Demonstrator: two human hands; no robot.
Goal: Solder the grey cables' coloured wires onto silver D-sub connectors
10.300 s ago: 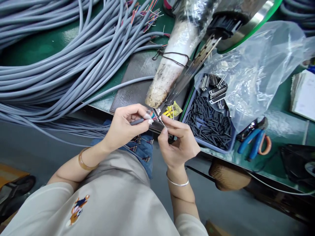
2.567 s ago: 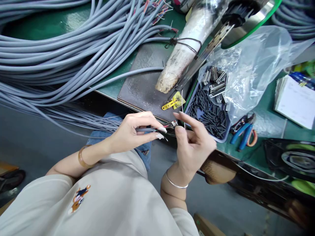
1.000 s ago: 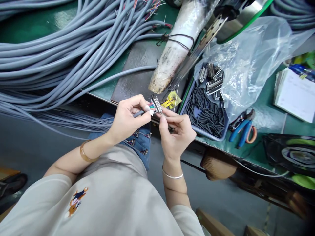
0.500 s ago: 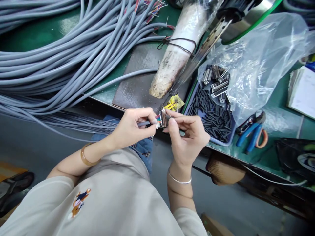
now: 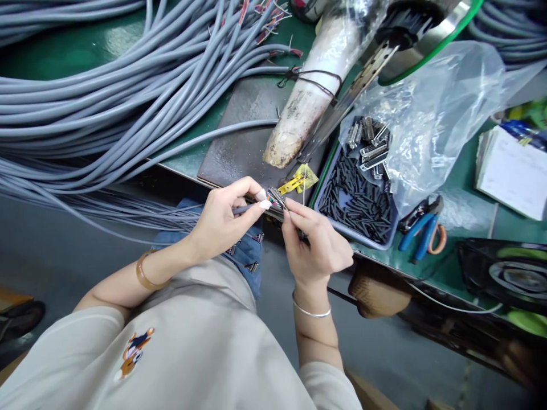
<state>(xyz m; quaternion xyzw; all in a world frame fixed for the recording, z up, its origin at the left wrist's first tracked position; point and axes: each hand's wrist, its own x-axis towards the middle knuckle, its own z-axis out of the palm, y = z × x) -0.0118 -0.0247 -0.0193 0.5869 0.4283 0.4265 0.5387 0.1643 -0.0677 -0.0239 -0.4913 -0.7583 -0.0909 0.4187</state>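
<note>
Above the bench's front edge, my left hand (image 5: 226,219) is closed in a pinch round the end of a grey multi-core cable (image 5: 241,210). Thin coloured wires come out of the cable at its fingertips, beside a metal multi-pin connector (image 5: 276,198). My right hand (image 5: 315,242) is closed, with thumb and index finger pinching the connector's right end. The remaining fingers are curled, and whatever lies under them is hidden. A yellow piece (image 5: 294,181) lies just beyond the connector on a dark plate (image 5: 231,142).
Grey cables (image 5: 106,108) cover the left of the bench. A wrapped white cylinder (image 5: 307,97) and a green-rimmed reel (image 5: 431,45) stand behind. To the right are a bin (image 5: 391,242) of black tubes and connectors, a plastic bag (image 5: 444,108), blue-handled pliers (image 5: 421,236) and a paper pad (image 5: 513,171).
The connector has turned from nearly upright to slanting down to the right. My right fingers have shifted to its lower right end. My left hand keeps its pinch on the cable.
</note>
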